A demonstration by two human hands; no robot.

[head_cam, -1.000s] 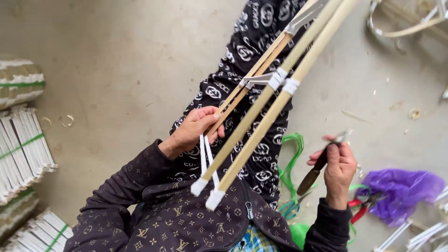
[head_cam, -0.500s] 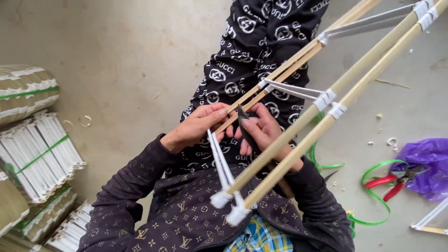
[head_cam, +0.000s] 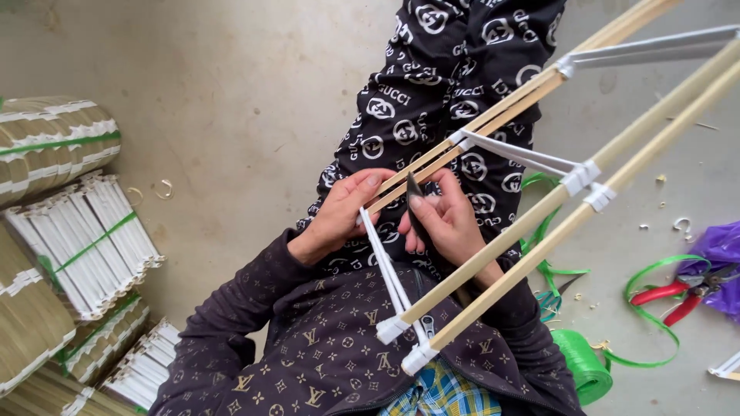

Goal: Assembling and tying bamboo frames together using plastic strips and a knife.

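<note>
A frame of long bamboo sticks (head_cam: 539,208) joined by white strips lies slanted across my lap, its taped ends near my chest. My left hand (head_cam: 339,216) grips the lower end of the upper pair of sticks. My right hand (head_cam: 443,223) holds a small dark blade (head_cam: 414,192) upright against those same sticks, just right of my left fingers. A white strip (head_cam: 389,273) runs from that spot down to the taped ends (head_cam: 405,343) of the lower pair.
Bundles of white-tipped sticks (head_cam: 85,239) tied with green strap are stacked at the left on the concrete floor. Red-handled pliers (head_cam: 671,296), a purple bag (head_cam: 721,254), green strap (head_cam: 655,270) and a green roll (head_cam: 582,362) lie at the right.
My right hand came in from the right side and now sets the blade against the sticks beside my left hand. The view has shifted so the frame stretches further up and right.
</note>
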